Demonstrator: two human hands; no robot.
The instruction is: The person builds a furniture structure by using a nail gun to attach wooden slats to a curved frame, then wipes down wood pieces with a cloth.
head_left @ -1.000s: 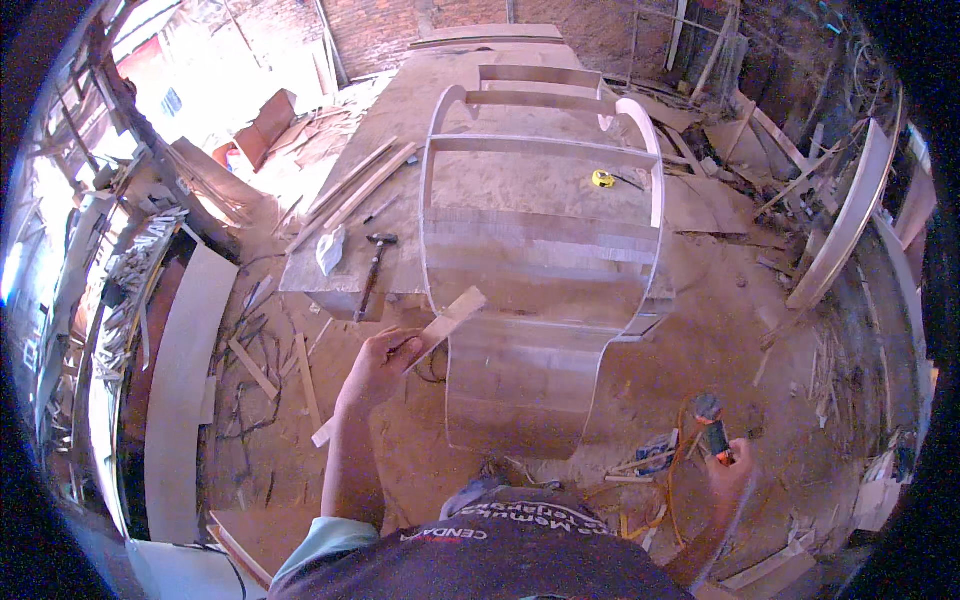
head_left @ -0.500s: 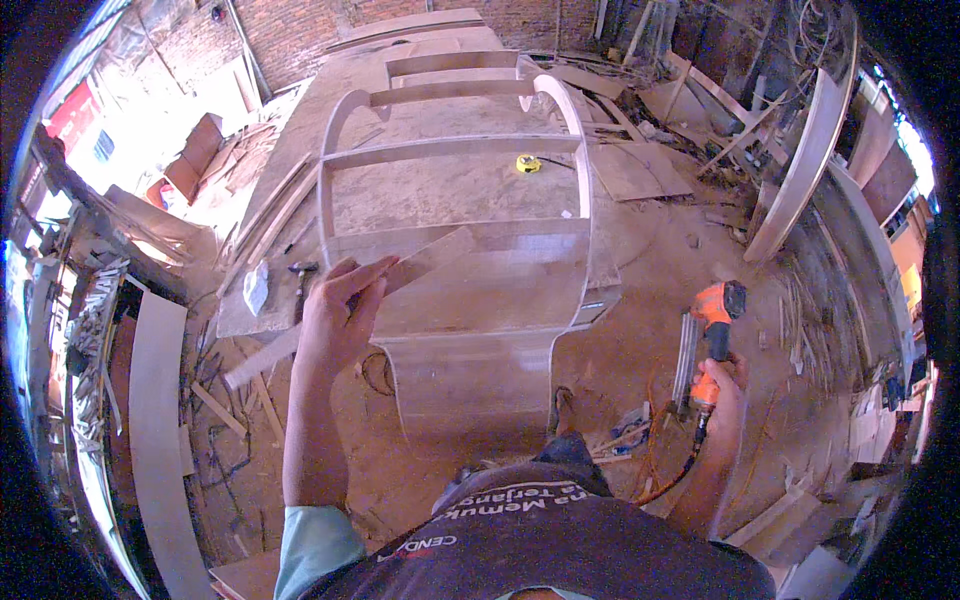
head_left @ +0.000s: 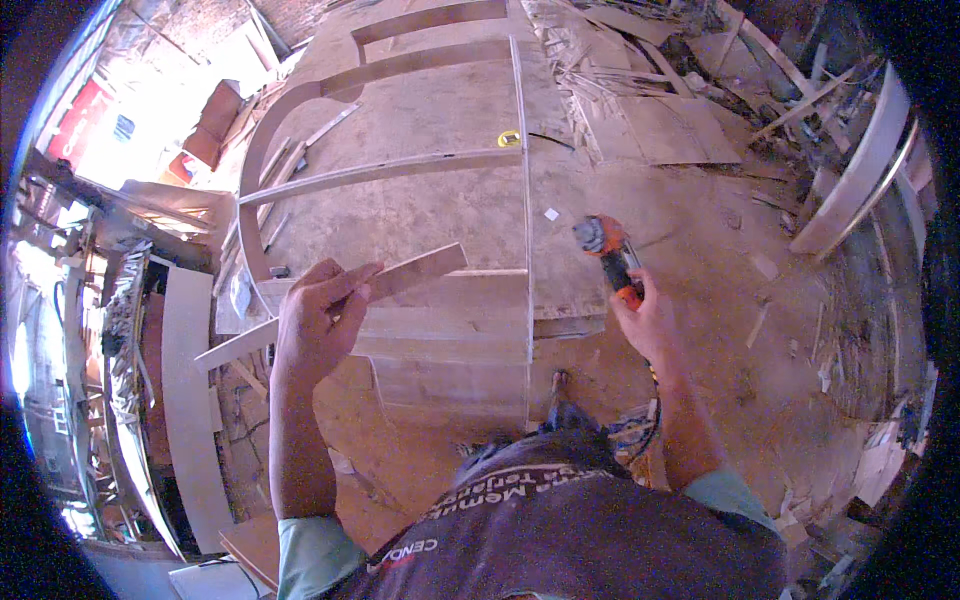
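1. Left hand point(head_left: 325, 315), left of center: thumb and fingers are pinched around a thin wooden strip point(head_left: 425, 270). The strip slants from mid-left up to about the middle of the frame.
2. Right hand point(head_left: 645, 312), right of center: fingers wrapped around the handle of an orange and black tool point(head_left: 610, 248), its head pointing up and left. A dark hose point(head_left: 655, 400) shows below that hand.
3. The big curved wood frame point(head_left: 380, 175) fills the upper middle, on a dusty work table point(head_left: 400, 120). The strip's far end overlaps it in view; can't tell if they touch.
4. Yellow tape measure point(head_left: 509, 139) sits top center, right by the frame's right side piece. Small white scrap point(head_left: 551, 214) just left of the tool.
5. Far right, a tall curved panel point(head_left: 860, 180) leans; a long pale board point(head_left: 192, 400) is at lower left.
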